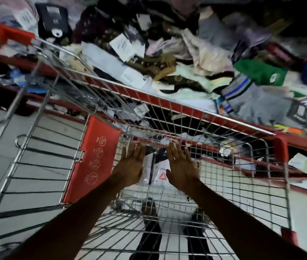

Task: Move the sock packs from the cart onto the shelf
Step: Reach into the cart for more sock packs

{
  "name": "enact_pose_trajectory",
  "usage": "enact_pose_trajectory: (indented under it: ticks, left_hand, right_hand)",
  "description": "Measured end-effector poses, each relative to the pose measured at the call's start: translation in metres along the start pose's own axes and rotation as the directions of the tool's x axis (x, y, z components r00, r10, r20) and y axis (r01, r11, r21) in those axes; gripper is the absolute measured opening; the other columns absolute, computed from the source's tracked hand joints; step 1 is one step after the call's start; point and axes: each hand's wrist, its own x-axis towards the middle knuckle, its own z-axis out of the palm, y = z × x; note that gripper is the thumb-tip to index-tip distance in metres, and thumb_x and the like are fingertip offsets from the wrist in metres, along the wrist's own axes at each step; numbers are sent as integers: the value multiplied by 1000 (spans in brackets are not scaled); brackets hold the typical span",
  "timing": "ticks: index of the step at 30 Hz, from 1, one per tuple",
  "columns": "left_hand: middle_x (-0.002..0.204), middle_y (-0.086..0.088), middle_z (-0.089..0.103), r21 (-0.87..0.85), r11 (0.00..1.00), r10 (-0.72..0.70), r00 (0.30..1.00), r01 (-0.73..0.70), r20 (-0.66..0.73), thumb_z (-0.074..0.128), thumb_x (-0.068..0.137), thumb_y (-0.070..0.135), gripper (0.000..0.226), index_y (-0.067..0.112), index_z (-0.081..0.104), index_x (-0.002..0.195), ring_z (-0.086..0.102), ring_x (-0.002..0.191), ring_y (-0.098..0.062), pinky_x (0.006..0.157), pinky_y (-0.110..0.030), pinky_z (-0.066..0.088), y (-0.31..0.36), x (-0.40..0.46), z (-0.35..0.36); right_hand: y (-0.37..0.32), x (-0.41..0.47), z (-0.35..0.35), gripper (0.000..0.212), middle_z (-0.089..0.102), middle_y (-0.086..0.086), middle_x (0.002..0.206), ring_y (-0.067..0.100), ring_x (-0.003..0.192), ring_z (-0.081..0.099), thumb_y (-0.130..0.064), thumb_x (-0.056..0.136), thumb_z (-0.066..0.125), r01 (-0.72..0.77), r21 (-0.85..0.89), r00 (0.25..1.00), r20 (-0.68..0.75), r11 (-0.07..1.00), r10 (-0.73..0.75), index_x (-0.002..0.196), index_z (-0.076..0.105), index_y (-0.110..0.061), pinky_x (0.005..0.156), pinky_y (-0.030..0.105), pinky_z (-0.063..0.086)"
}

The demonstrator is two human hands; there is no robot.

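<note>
Wire cart sits hard against the red-edged shelf. Both arms reach down into the basket.

Left hand and right hand are flat and open-palmed, fingers extended toward the far end of the basket, palms facing each other. Between them is a white sock pack in clear plastic with a red triangle logo. Both palms press its sides; no fingers curl round it. Whether the pack is lifted or lying on the basket floor: cannot tell, the frame is blurred.

Cart contents: that pack, plus a few crumpled white and clear items along the far wall by the fingertips. One pale crumpled bundle is in the far right corner. The rest of the basket floor is bare wire.

Red child-seat flap with white pictograms stands at the left side of the basket, just beside the left hand.

Shelf contents: a deep loose heap of socks and packs, including a grey pair with blue stripes, a green pack, white packs with paper labels and a black pack at the far left.
</note>
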Motion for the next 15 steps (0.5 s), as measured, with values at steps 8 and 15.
enact_pose_trajectory:
  ticks: [8, 15]
  left_hand:
    - [165, -20, 5, 114, 981, 134, 973, -157, 190, 74, 83, 35, 105, 1, 6, 155, 5, 152, -40, 120, -58, 16, -21, 70, 11]
    - [153, -21, 35, -117, 982, 175, 952, -150, 252, 91, 59, 15, 116, 2, 24, 153, 37, 140, -36, 111, -40, 39, -27, 104, -3]
  right_hand:
    - [1, 84, 28, 110, -1, 20, 165, 47, 149, -2, -60, 87, 63, 10, -19, 956, 294, 1000, -4, 154, -2, -2, 119, 63, 11]
    - [2, 120, 23, 92, 49, 16, 145, 35, 132, 47, -35, 69, 89, -105, 208, 934, 356, 973, 24, 143, 41, -10, 108, 46, 42]
